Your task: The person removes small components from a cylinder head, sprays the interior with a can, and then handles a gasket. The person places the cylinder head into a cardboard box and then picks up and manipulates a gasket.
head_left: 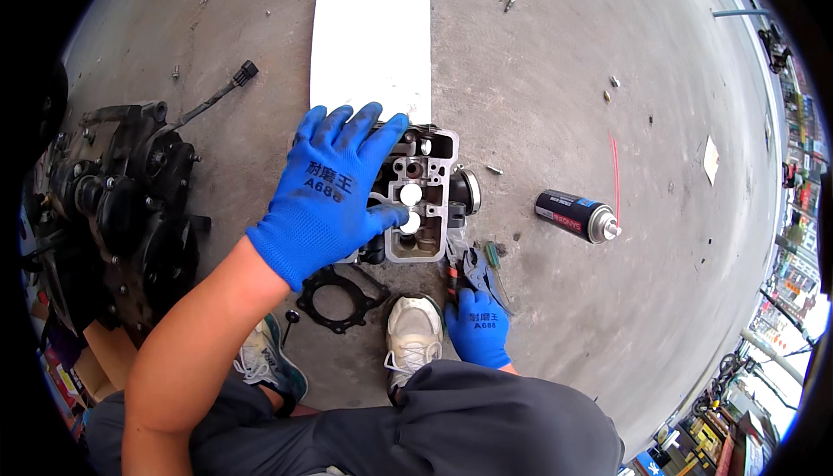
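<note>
- Cylinder head (431, 174) lies under and just right of the left grip (325, 190), open side up.
- Left grip, in a blue glove: fingers spread apart, clamped on nothing. Its thumb is at the lower disc (409, 223); whether it presses, I cannot tell. Just above that thumb sits the upper disc (410, 194).
- Right grip (480, 328), gloved alike, is at the pliers (475, 269); whether it is closed on them, I cannot tell.
- Work looks partway, as I judge it: the head is bare on top with both discs seated, while the gasket (366, 302), below the left grip, and the valve (292, 316) beside it lie loose, unfitted.
- Above the left grip's fingertips: a white sheet (371, 51).
- Up and right of the right grip: a spray can (573, 216) with a red straw (616, 177).
- Far left of the left grip: a dark engine (113, 207).
- Surface: grey, stained concrete floor (538, 85) with small loose bolts scattered about.
- Room: cluttered goods along the far right, beside a bright opening; a cardboard box (97, 367) at lower left, beyond the left forearm.
</note>
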{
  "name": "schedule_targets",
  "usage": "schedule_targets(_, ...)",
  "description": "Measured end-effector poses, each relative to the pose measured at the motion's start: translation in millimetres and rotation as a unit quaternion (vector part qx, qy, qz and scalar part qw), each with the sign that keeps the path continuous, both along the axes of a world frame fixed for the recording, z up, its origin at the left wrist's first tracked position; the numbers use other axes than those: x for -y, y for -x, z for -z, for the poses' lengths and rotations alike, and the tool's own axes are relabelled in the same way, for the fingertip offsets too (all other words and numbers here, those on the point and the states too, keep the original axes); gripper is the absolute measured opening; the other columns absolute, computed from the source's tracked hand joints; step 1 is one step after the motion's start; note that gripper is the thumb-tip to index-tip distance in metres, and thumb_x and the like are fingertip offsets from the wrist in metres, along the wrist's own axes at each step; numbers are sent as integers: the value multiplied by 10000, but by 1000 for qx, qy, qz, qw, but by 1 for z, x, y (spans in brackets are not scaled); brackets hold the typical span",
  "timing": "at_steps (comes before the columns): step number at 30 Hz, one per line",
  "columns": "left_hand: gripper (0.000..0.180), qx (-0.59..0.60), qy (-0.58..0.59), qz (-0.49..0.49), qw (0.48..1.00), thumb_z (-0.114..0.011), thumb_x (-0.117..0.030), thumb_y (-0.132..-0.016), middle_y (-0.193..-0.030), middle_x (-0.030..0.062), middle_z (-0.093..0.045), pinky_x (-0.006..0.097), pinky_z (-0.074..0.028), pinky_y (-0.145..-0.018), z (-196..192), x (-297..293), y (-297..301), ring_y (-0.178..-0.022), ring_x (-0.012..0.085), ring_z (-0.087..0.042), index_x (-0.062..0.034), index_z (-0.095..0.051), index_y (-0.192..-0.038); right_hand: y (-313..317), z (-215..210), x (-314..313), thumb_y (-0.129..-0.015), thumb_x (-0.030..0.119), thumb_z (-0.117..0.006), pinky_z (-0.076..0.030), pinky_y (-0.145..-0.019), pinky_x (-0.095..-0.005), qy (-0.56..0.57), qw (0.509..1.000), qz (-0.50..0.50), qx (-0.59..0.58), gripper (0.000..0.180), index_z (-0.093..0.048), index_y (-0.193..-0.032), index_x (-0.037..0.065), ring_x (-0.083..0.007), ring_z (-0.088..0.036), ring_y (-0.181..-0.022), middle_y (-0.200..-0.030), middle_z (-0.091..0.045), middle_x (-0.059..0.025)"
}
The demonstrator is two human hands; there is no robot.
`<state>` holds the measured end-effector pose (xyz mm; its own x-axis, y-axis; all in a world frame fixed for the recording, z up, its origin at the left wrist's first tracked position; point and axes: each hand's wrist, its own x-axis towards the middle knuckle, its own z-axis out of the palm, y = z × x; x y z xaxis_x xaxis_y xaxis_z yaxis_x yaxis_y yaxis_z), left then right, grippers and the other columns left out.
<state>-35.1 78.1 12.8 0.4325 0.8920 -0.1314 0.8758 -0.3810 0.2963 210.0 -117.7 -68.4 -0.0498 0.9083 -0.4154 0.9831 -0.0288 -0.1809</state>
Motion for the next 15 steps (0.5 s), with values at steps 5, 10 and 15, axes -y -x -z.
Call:
schedule_targets(5,377,195,-35,-81,977,-659,-260,-907,-1175,184,-648,423,-451,-979,3,-8,15,-1087,322,-610,-45,-616,-1214,-10,-66,-26,-875,197,-638,-445,-640,-366,130,906,317,-250,197,-637,-962,20,-223,-580,-688,-790,-627,-135)
schedule_targets(10,194,285,206,-11,936,-703,-241,-870,-771,107,-685,390,-497,-620,-29,35,-7,-677,293,-649,-47,-693,-882,-59,-119,-42,-878,240,-558,-420,-844,-299,142,625,434,-633,287,-626,-954,-27,-174,-571,-874,-989,-661,-118)
schedule_targets(15,682,504,407,-129,751,-639,-540,-910,-1142,242,-632,427,-498,-897,-18,82,-86,-1038,367,-634,33,-519,-1260,-56,-120,-44,-844,279,-615,-441,-871,-317,220,624,383,-645,387,-625,-1075,-32,-207,-594,-932,-1027,-648,-110)
